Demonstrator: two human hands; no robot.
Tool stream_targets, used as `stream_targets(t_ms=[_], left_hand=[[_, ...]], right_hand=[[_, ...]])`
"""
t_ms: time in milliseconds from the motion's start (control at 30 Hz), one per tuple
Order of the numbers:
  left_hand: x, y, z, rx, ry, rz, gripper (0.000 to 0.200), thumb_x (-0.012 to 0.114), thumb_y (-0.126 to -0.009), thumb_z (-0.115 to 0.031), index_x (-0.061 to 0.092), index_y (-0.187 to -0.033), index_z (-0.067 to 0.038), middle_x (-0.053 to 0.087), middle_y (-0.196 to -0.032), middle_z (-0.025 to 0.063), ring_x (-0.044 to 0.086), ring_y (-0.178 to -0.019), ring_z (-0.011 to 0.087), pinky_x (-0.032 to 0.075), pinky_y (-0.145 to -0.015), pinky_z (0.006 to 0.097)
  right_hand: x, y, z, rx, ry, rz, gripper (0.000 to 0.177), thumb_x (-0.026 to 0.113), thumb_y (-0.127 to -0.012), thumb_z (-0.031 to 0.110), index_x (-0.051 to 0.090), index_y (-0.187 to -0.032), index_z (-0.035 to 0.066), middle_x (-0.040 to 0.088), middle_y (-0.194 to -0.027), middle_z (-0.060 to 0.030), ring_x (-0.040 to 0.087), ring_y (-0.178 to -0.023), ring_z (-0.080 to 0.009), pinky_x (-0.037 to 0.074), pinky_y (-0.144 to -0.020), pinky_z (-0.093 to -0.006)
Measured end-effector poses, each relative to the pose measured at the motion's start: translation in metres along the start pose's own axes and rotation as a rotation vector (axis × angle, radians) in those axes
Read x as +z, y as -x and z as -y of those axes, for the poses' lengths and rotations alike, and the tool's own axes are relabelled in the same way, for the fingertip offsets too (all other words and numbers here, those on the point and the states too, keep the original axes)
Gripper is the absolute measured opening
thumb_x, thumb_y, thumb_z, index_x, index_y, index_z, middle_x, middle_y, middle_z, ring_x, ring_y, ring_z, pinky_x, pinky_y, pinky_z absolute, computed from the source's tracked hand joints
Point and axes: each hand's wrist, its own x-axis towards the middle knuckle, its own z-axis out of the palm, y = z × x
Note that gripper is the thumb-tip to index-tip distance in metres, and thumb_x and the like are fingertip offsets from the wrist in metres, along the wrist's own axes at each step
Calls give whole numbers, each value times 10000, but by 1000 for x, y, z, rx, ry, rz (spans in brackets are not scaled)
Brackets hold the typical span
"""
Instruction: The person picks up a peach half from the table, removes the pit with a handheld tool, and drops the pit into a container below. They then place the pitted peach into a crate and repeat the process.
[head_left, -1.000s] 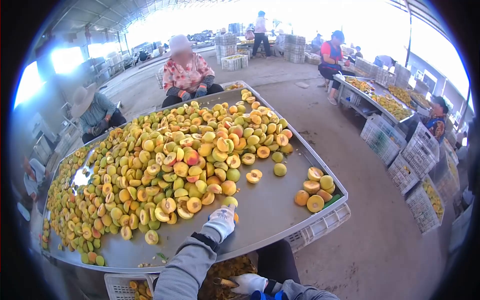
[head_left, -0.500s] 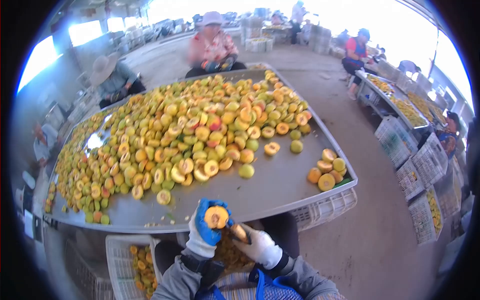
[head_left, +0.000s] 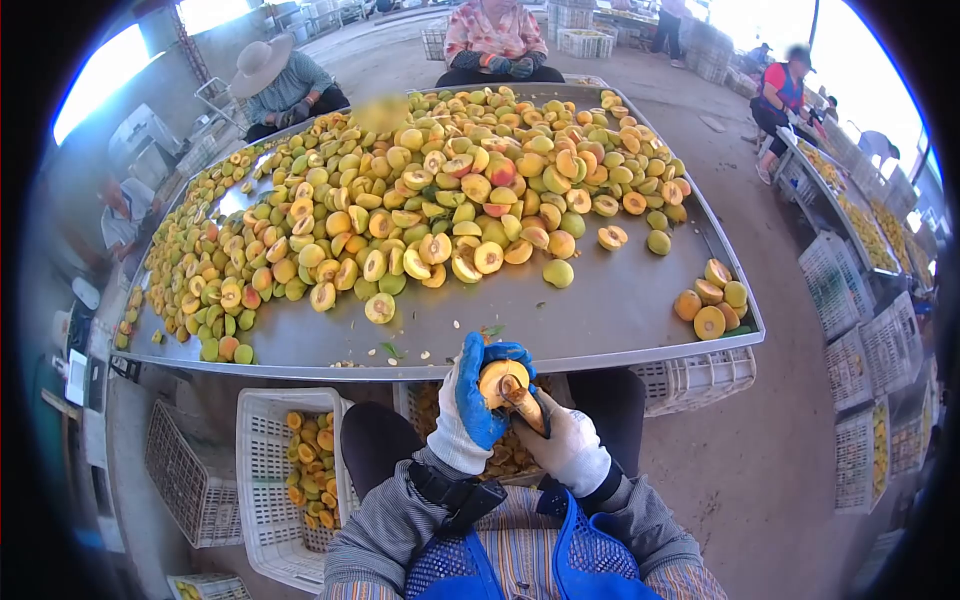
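Note:
My left hand (head_left: 473,400), in a blue-coated white glove, cups a halved peach (head_left: 497,380) with its orange cut face turned up toward me. My right hand (head_left: 570,445), in a whitish glove with a grey palm, is closed at the fruit's lower right edge. A narrow tan-brown piece with a dark edge (head_left: 528,408) shows at its fingers, its tip against the brown centre of the peach; I cannot tell what it is. Both hands are just in front of the metal table (head_left: 620,310), above a container of cut fruit between my knees.
A heap of whole and halved peaches (head_left: 400,220) covers much of the table, with a small group (head_left: 715,300) at its right corner. A white crate (head_left: 260,500) holding peach pieces stands at my left. People sit across the table (head_left: 495,40) and at its far left (head_left: 290,85).
My view has tilted down and shifted left. My hands have come together, and the tan-brown piece at my right hand now meets the middle of the peach, where it was beside it before.

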Motion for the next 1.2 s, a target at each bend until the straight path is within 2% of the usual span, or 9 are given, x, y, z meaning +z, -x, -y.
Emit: stream_targets(t_ms=[400,467,667,733,800,933,1000,1067,1200], left_hand=[[7,13,2,101,-436,-105,634,348,-1006,-524,620,-924,43,662,-825,163,652,-721,243,555,-695,348],[10,14,-6,109,-376,74,665,293,-1024,-501,631,-848,43,656,-786,190,648,-684,268,555,-683,360],[7,3,-14,179,-503,360,732,219,-1035,-475,573,-602,-3,602,-640,208,620,-603,325,530,-601,396],[7,5,-4,-6,116,629,744,181,-1031,-486,549,-578,-24,582,-607,202,597,-565,349,513,-555,412],[5,9,-4,39,128,472,722,199,-1023,-500,548,-600,-31,583,-616,191,583,-549,365,508,-536,448],[-39,33,-47,196,-512,-126,627,340,-1007,-510,604,-762,4,592,-667,190,616,-622,325,521,-575,432],[-99,51,-92,-20,-743,-52,543,437,-1002,-412,666,-843,54,631,-659,156,626,-631,218,520,-619,351],[-106,56,-129,-539,-1791,-219,538,617,-835,-577,728,-926,-59,695,-873,164,658,-843,319,510,-797,376],[-84,19,-133,-114,-2045,-232,481,710,-758,-474,689,-1062,-101,633,-1065,168,587,-1057,329,453,-910,443]], right_hand=[[5,1,-13,-7,115,110,371,644,-862,234,599,-1167,29,687,-808,-174,685,-747,-284,536,-695,-376],[10,3,-17,175,-442,409,300,677,-850,186,635,-1095,20,695,-820,-104,659,-732,-184,524,-700,-326],[29,-13,-36,-23,-578,621,351,717,-806,78,626,-1142,34,681,-966,-64,614,-910,-145,499,-820,-302],[36,-8,-31,-462,-644,451,471,740,-783,50,585,-1228,52,635,-1109,-64,560,-1063,-148,459,-910,-290],[29,-10,-29,-270,-683,619,397,735,-792,71,616,-1169,45,651,-1025,-54,583,-995,-145,472,-870,-286],[22,-16,-34,119,-323,870,287,719,-818,198,670,-1044,28,680,-851,-92,636,-823,-172,501,-767,-296],[23,-16,-50,7,-135,812,373,663,-842,311,640,-1086,30,685,-868,-179,666,-808,-275,516,-753,-360],[31,-12,-63,-3,232,684,413,605,-854,350,598,-1114,30,677,-912,-221,656,-852,-363,511,-779,-430],[43,-20,-72,-26,288,669,406,553,-866,363,568,-1093,26,673,-864,-219,651,-838,-396,507,-755,-486]])
